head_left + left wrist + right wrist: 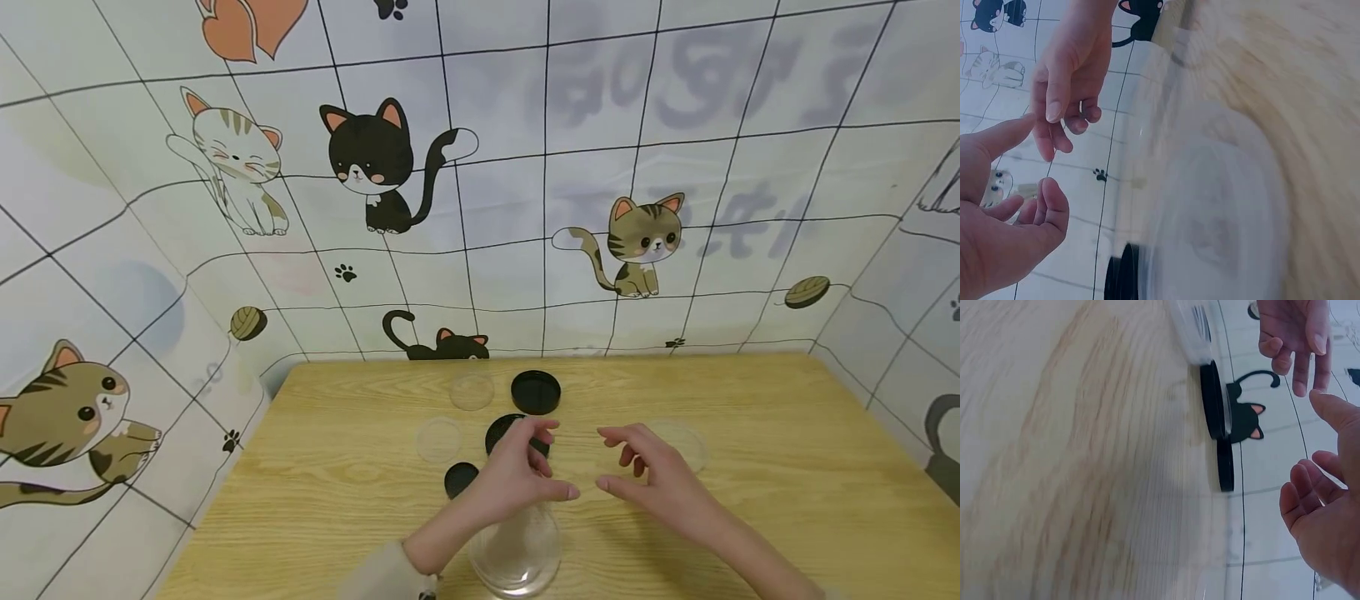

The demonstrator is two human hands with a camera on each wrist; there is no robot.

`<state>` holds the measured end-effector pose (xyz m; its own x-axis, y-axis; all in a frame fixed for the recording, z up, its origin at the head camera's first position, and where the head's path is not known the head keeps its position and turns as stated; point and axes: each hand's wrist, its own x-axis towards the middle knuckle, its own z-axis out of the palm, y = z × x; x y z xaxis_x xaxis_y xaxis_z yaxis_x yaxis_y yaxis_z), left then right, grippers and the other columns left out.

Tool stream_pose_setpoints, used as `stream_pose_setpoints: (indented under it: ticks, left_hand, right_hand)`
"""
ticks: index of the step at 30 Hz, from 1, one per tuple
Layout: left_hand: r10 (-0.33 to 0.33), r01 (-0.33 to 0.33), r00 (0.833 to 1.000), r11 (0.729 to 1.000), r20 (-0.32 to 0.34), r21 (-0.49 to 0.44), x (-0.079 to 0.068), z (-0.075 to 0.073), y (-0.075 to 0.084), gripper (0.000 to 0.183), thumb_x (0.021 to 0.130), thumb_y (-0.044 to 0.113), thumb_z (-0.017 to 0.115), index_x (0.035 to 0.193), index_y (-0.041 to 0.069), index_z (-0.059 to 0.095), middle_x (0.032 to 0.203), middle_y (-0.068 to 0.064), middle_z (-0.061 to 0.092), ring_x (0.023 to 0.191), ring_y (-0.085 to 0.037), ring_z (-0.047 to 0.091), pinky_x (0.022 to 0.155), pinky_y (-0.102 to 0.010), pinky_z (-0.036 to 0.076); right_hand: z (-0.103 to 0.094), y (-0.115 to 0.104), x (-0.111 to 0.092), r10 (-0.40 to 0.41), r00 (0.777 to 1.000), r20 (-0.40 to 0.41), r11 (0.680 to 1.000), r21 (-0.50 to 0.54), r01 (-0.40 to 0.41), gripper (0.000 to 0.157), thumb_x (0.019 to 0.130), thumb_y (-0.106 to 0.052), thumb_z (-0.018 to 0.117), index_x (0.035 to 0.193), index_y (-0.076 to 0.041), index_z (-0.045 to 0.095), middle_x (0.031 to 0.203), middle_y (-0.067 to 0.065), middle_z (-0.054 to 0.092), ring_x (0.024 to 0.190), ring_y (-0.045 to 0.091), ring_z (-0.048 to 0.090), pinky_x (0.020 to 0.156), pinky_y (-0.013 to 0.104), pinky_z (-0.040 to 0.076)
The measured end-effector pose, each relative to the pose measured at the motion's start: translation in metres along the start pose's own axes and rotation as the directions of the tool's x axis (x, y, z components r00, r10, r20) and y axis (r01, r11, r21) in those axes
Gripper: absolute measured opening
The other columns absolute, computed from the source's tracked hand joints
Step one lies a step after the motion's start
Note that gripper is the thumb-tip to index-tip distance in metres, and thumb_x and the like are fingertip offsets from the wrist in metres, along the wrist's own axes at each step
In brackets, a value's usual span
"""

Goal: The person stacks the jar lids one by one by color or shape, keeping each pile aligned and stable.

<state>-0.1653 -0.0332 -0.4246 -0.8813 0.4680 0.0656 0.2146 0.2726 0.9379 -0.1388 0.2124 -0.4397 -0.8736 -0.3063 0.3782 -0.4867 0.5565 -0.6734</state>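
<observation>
My left hand [513, 467] and right hand [663, 479] hover over the wooden table, facing each other with a gap between them. The fingers of both are loosely bent, and neither holds anything. Below the left hand stands a clear round container [517, 562], which looks large and blurred in the left wrist view. A black round lid [497, 431] is partly hidden behind that hand's fingers, and a smaller black disc [460, 480] lies to its left. Behind the right hand, a faint clear disc [686, 446] rests on the wood.
Farther back sits another black round lid [536, 392], with a clear disc [472, 390] beside it. A smaller clear disc [438, 440] lies nearer on the left. Cat-printed cloth [502, 200] rises behind the table [787, 467] and along its sides.
</observation>
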Motion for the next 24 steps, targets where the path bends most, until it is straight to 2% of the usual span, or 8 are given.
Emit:
stream_pose_setpoints:
  ticks: [4,9,15,20,24]
  left_hand:
    - [0.002,-0.003,0.999,1.000,0.035,0.013,0.020,0.019,0.008,0.073,0.076,0.016,0.093,0.139,0.014,0.055,0.114,0.006,0.052,0.077,-0.004,0.059,0.067,-0.024,0.052]
    - [-0.021,0.020,0.999,1.000,0.030,0.021,0.047,0.039,0.013,0.071,0.079,0.022,0.091,0.139,0.015,0.055,0.113,0.008,0.051,0.080,-0.005,0.058,0.064,-0.024,0.051]
    - [-0.056,0.056,0.998,0.998,0.036,0.002,0.076,0.061,0.016,0.067,0.079,0.023,0.091,0.137,0.015,0.058,0.112,0.007,0.053,0.081,-0.006,0.059,0.066,-0.025,0.052]
    - [-0.129,0.133,0.989,0.990,0.065,-0.051,0.092,0.074,0.010,0.060,0.082,0.018,0.089,0.134,0.016,0.059,0.115,0.000,0.058,0.080,-0.019,0.067,0.068,-0.027,0.054]
    - [-0.185,0.192,0.980,0.976,0.078,-0.105,0.102,0.084,0.004,0.059,0.083,0.014,0.088,0.133,0.018,0.060,0.118,-0.004,0.058,0.080,-0.028,0.070,0.071,-0.031,0.057]
  right_hand:
    - [-0.015,0.009,-0.009,0.032,0.998,-0.048,0.999,-0.033,-0.033,0.049,0.087,-0.011,0.083,0.132,-0.008,0.064,0.111,-0.001,0.061,0.083,0.014,0.052,0.066,0.027,0.048]
    - [-0.032,0.023,-0.020,0.052,0.991,-0.124,0.995,-0.080,-0.062,0.050,0.085,-0.007,0.083,0.131,-0.004,0.064,0.109,0.003,0.062,0.082,0.013,0.053,0.065,0.025,0.048]
    - [-0.060,0.050,-0.032,0.137,0.975,-0.174,0.979,-0.129,-0.160,0.056,0.086,-0.009,0.084,0.136,0.000,0.059,0.114,0.013,0.062,0.083,0.012,0.054,0.065,0.020,0.048]
    - [-0.084,0.076,-0.039,0.230,0.957,-0.175,0.951,-0.168,-0.259,0.068,0.086,-0.016,0.086,0.142,0.002,0.053,0.121,0.020,0.061,0.084,0.008,0.055,0.065,0.019,0.047]
    - [-0.093,0.088,-0.044,0.335,0.935,-0.117,0.927,-0.138,-0.349,0.086,0.085,-0.022,0.087,0.150,0.008,0.039,0.129,0.025,0.054,0.089,0.009,0.055,0.067,0.021,0.049]
